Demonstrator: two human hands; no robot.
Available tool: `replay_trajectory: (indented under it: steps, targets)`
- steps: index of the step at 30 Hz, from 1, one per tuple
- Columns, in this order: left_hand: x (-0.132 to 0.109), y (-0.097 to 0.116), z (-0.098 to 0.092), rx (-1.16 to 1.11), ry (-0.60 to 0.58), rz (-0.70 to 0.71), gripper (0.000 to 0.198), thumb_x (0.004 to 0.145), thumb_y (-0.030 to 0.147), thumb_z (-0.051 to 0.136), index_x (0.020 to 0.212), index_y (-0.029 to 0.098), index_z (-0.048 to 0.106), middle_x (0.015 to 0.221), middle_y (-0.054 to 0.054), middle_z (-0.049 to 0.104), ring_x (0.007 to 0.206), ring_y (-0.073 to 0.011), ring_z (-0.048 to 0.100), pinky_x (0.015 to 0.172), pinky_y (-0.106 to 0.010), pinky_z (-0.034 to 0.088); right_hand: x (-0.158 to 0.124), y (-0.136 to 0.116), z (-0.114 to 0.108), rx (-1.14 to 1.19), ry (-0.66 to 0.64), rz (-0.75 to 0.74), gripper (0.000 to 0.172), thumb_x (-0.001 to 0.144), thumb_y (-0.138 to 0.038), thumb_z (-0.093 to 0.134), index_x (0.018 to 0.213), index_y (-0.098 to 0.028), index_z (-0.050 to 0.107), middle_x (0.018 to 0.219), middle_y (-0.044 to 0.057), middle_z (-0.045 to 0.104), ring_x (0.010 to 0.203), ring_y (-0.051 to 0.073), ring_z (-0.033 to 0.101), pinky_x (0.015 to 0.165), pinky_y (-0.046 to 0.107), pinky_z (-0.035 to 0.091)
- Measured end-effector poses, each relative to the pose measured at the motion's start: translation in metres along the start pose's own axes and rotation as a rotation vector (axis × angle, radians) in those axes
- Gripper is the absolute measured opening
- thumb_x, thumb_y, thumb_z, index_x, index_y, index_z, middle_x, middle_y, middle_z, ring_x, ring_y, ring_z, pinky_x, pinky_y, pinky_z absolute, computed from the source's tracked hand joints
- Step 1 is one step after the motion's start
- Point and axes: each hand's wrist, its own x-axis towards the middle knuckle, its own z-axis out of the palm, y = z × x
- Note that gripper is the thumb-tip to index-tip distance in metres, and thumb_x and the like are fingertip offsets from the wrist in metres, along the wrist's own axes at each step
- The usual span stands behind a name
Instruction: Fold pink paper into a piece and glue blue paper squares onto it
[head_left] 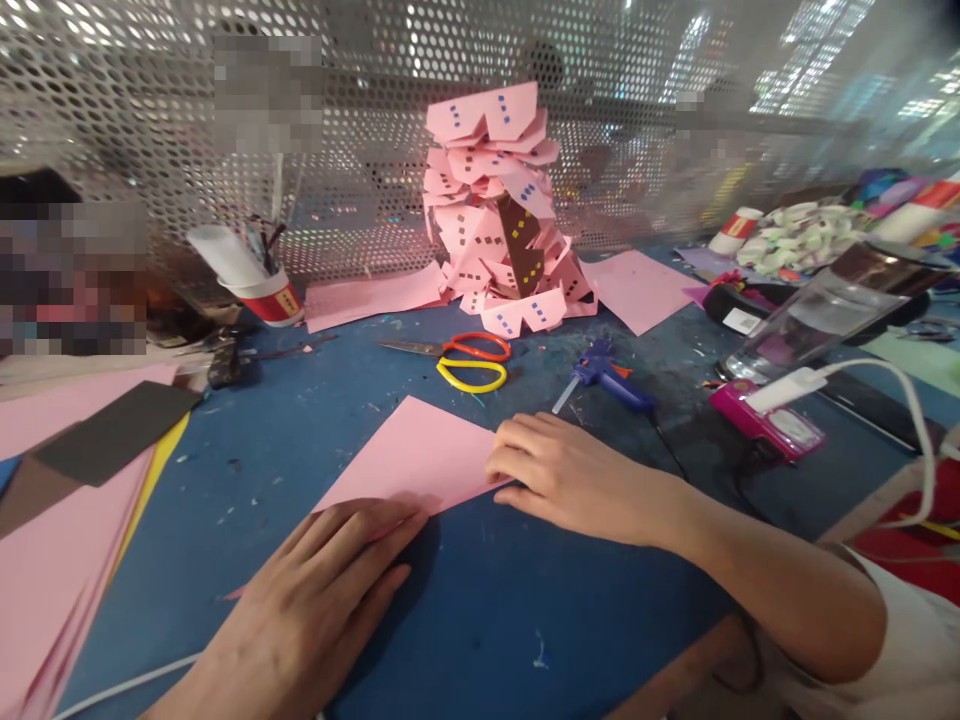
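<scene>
A folded pink sheet of paper (pixel 412 450) lies at a slant on the blue table in front of me. My left hand (pixel 315 580) rests over its near left edge, fingers stretched out flat. At the sheet's right corner, my right hand (pixel 555 470) has its fingers curled and closed on the paper; the thumb is at the near edge. Just beyond the sheet are scissors (pixel 444 350) with red and yellow handles. A blue glue gun (pixel 619 385) with a glue stick at its tip lies past my right hand.
Folded pink pieces with dotted marks (pixel 469 235) stand piled against a perforated metal panel (pixel 360 60). Coloured sheets (pixel 90 530) lie at left, near a paper cup (pixel 274 300) of tools. At right are a clear bottle (pixel 814 310) and a magenta power socket (pixel 757 425) with a white cable.
</scene>
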Motion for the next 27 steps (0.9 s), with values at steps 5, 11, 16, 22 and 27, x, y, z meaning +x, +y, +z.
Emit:
replay_trajectory:
  steps: [5,11,16,22,27]
  targets:
    - [0.002,-0.003,0.000,-0.003,0.018,0.054,0.040,0.099,0.028,0.053,0.139,0.022,0.056,0.130,-0.007,0.065,0.118,-0.0226,0.058,0.101,-0.035,0.049,0.009,-0.002,0.019,0.065,0.053,0.049,0.007,0.100,-0.022,0.057,0.098,-0.019,0.064,0.104,0.005,0.064,0.099,0.019,0.057,0.091,0.035,0.040]
    - [0.003,-0.001,-0.001,-0.008,0.000,0.037,0.044,0.098,0.024,0.054,0.143,0.024,0.053,0.129,-0.007,0.065,0.117,-0.0239,0.057,0.099,-0.038,0.049,0.021,-0.012,0.034,0.148,0.141,0.212,0.009,0.089,-0.020,0.067,0.086,-0.020,0.059,0.094,0.000,0.064,0.089,0.017,0.054,0.084,0.033,0.038]
    - [0.003,0.001,0.000,-0.014,0.002,0.004,0.044,0.100,0.025,0.051,0.143,0.028,0.053,0.129,-0.007,0.065,0.116,-0.0246,0.058,0.098,-0.041,0.051,0.032,-0.022,0.037,0.093,0.131,0.266,0.016,0.088,-0.028,0.066,0.078,-0.020,0.056,0.088,0.000,0.062,0.084,0.018,0.052,0.079,0.034,0.034]
    - [0.001,-0.001,0.002,-0.005,0.009,0.029,0.048,0.098,0.025,0.055,0.146,0.026,0.049,0.126,-0.008,0.066,0.115,-0.0249,0.058,0.097,-0.041,0.051,0.042,-0.034,0.044,-0.007,0.137,0.324,0.017,0.084,-0.032,0.064,0.080,-0.021,0.052,0.089,0.004,0.061,0.090,0.022,0.051,0.080,0.037,0.033]
    - [0.002,-0.001,0.002,0.007,0.002,0.037,0.045,0.098,0.024,0.056,0.143,0.024,0.051,0.126,-0.008,0.065,0.115,-0.0251,0.057,0.098,-0.041,0.050,0.042,-0.032,0.042,0.046,0.115,0.294,0.010,0.079,-0.022,0.062,0.084,-0.021,0.053,0.092,0.002,0.062,0.092,0.021,0.051,0.079,0.035,0.033]
